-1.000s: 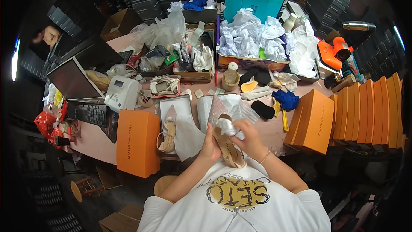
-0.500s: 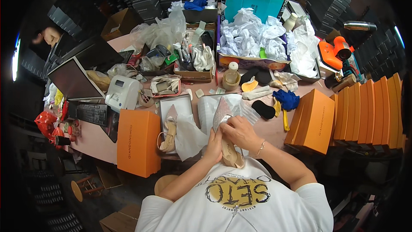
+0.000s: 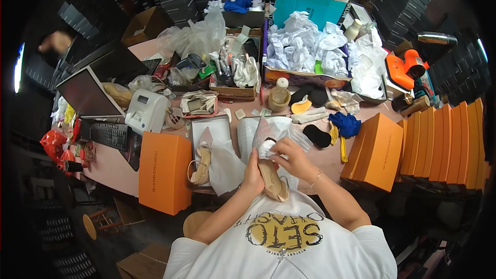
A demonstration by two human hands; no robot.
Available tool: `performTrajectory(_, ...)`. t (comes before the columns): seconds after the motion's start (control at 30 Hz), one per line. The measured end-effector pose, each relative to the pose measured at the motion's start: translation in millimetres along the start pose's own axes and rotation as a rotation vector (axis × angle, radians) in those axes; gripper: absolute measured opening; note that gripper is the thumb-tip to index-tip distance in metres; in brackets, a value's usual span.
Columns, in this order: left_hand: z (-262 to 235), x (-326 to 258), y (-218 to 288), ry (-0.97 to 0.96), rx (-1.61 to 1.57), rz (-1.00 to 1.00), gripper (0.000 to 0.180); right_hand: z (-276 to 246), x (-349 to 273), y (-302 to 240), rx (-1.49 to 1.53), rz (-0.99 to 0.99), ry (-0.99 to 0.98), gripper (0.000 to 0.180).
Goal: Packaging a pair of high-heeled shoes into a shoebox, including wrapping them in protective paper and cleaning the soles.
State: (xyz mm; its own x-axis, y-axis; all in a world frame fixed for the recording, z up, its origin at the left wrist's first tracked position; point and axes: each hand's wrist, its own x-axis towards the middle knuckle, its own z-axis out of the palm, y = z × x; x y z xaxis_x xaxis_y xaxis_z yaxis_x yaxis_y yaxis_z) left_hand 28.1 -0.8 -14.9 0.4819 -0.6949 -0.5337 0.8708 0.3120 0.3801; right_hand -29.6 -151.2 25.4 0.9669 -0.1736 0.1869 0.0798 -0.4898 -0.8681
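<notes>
A pointed shoe (image 3: 272,178) with a glittery pink toe and beige insole is tilted in front of my chest, toe pointing away. My left hand (image 3: 253,174) is closed around its left side. At the toe opening, my right hand (image 3: 294,159) pinches a crumpled wad of white tissue paper (image 3: 266,148); part of the wad is hidden by the fingers. The matching shoe (image 3: 203,161) lies to the left in an open shoebox (image 3: 223,123), beside a white paper sheet (image 3: 227,163). White wrapping (image 3: 248,133) is spread beneath the held shoe.
Orange shoeboxes stand at the left (image 3: 164,173) and right (image 3: 376,150). A carton of crumpled white paper (image 3: 305,46) sits at the back. A bottle (image 3: 280,90), black pads (image 3: 316,135) and a blue cloth (image 3: 345,124) lie nearer. A label printer (image 3: 147,111) and keyboard (image 3: 108,134) are at left.
My right hand has drawn slightly back toward me, and more of the white tissue paper shows at the toe opening. The left hand keeps its hold on the shoe.
</notes>
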Motion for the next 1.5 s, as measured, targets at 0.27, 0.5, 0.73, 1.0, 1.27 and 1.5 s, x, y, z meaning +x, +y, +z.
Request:
performTrajectory(0.27, 6.7, -21.0, 22.2, -0.074, 0.638, 0.388, 0.047, 5.7, -19.4, 5.2, 0.878, 0.547, -0.024, 0.028)
performTrajectory(0.5, -8.5, -16.0, 23.2, -0.024, 0.346, 0.223, 0.025, 16.4, -14.0, -18.4, 0.423, 0.404, -0.006, 0.041)
performTrajectory(0.73, -5.5, -22.0, 12.0, -0.08, 0.204, 0.225, 0.031, 38.5, -30.1, 4.9, 0.817, 0.584, 0.17, 0.024)
performTrajectory(1.0, -11.5, -25.6, 13.0, -0.022, 0.192, 0.156, 0.031, 20.7, -13.6, -24.4, -0.285, -0.022, 0.313, 0.037)
performTrajectory(1.27, -18.0, -17.1, 17.9, 0.068, 0.13, 0.162, 0.038, 25.5, -38.8, -30.9, -0.028, 0.034, 0.33, 0.03)
performTrajectory(1.5, -0.7, -35.5, 15.5, -0.25, 0.424, 0.012, 0.062, 16.6, -30.5, -28.9, 0.236, 0.256, 0.398, 0.018)
